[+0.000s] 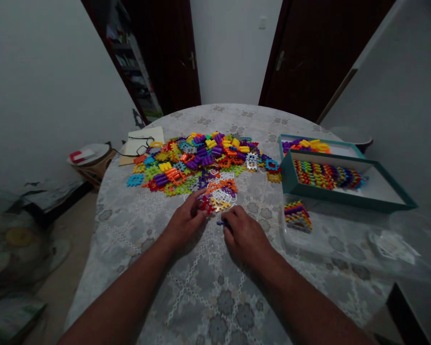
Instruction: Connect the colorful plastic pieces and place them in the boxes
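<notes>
My left hand (187, 216) pinches a red notched plastic building piece (207, 205) between thumb and fingers. To its right, my right hand (244, 231) is closed on a small dark purple piece (220, 223), mostly hidden by the fingers. A yellow notched piece (220, 205) lies between the hands, near white lattice pieces (223, 195) and an orange one (227, 184). Just beyond the hands spreads a big pile of colourful interlocking plastic pieces (201, 160), with purple and yellow tube-like connectors on top.
On the right stands a teal box (348, 200) with rows of stacked pieces (326, 175); behind it is its teal-edged lid (359, 152). A clear plastic tray (323, 239) holds a few stacked pieces (297, 215). A notebook (143, 141) with a black cord lies at the left edge.
</notes>
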{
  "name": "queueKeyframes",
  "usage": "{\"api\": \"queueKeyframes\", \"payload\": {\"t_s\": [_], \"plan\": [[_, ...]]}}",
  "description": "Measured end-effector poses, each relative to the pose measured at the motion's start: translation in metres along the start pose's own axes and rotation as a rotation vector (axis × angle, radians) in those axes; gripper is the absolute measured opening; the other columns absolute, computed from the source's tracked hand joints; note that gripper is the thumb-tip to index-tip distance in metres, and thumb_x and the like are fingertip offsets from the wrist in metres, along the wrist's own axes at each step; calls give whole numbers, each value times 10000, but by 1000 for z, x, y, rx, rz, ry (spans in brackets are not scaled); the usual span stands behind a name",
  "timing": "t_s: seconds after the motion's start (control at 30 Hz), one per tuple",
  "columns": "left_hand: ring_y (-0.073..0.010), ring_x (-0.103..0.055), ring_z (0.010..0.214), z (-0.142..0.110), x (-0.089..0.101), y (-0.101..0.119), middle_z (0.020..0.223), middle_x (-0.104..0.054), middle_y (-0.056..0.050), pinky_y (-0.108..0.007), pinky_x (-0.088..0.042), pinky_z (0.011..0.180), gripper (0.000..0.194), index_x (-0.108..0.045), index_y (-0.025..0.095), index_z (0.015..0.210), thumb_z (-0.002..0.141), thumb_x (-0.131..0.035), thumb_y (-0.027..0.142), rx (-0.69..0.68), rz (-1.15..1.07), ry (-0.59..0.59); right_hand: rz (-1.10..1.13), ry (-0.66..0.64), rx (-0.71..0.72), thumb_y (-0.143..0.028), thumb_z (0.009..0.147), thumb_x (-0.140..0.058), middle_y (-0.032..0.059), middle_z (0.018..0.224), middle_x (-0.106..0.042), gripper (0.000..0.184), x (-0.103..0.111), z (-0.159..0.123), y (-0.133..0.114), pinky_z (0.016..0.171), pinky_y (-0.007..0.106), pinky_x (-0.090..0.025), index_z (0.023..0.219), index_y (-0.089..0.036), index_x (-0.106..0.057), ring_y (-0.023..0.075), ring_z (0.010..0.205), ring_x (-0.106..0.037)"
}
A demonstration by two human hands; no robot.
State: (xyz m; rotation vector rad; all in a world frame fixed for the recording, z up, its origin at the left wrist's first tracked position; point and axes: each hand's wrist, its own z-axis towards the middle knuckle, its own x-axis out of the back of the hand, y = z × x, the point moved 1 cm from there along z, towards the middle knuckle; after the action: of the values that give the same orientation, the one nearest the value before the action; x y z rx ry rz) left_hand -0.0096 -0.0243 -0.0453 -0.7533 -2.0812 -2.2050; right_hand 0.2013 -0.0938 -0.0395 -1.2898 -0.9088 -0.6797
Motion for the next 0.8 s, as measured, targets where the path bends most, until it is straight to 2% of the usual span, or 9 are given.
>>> {"api": "queueKeyframes", "payload": {"t_s": [0.1,0.17,0.27,0.37,0.5,0.6,0.7,0.8], "plan": [[-172,-694,802,-1,1,2,965,-695,-8,-325,-555,758,674,-496,290,1598,955,-698,296,31,-71,10,48,20,6,-145,971,-655,118,1413,-589,356,-1,-1,2,956,353,-550,1315,-233,-683,244,1116,-676],[-175,-713,779,-2,1,2,915,-687,1,-316,-560,721,639,-509,278,1560,955,-710,321,68,-143,21,47,14,14,-124,960,-656,126,1381,-603,355,-1,-1,3,966,363,-552,1299,-225,-688,254,1115,-676],[-178,-735,760,-1,1,-1,898,-685,18,-309,-569,697,551,-551,273,1413,914,-768,362,95,-222,74,7,-28,23,-83,963,-632,133,1239,-651,293,-2,0,1,955,371,-552,1218,-203,-711,273,1096,-678],[-178,-744,753,1,0,-3,901,-702,31,-317,-583,711,462,-569,266,1221,854,-823,387,88,-258,140,-50,-58,15,-76,1000,-593,156,1210,-660,268,-2,1,-1,910,370,-556,1216,-178,-715,278,1060,-691],[-172,-720,717,1,-2,-2,800,-709,41,-317,-579,715,371,-565,244,1052,835,-832,385,48,-217,181,-104,-60,48,-110,1037,-567,165,1215,-659,253,0,2,-4,844,357,-553,1232,-170,-717,275,1028,-709],[-185,-735,729,1,-2,-2,796,-736,26,-335,-585,742,327,-563,235,1006,858,-816,380,37,-197,170,-103,-43,63,-147,1020,-601,157,1227,-654,243,3,0,-5,794,346,-545,1234,-178,-713,267,983,-719],[-192,-740,768,0,-1,-3,828,-750,9,-337,-582,764,308,-585,227,973,860,-827,381,28,-168,155,-27,19,85,-205,1012,-618,139,1258,-648,268,5,-2,-8,770,329,-533,1269,-200,-693,242,941,-717],[-173,-699,788,0,2,-4,857,-728,7,-299,-548,737,284,-625,216,942,844,-847,363,-6,-95,164,79,90,104,-217,999,-611,117,1244,-657,299,3,-4,-10,814,321,-532,1291,-214,-678,230,967,-706]]}}
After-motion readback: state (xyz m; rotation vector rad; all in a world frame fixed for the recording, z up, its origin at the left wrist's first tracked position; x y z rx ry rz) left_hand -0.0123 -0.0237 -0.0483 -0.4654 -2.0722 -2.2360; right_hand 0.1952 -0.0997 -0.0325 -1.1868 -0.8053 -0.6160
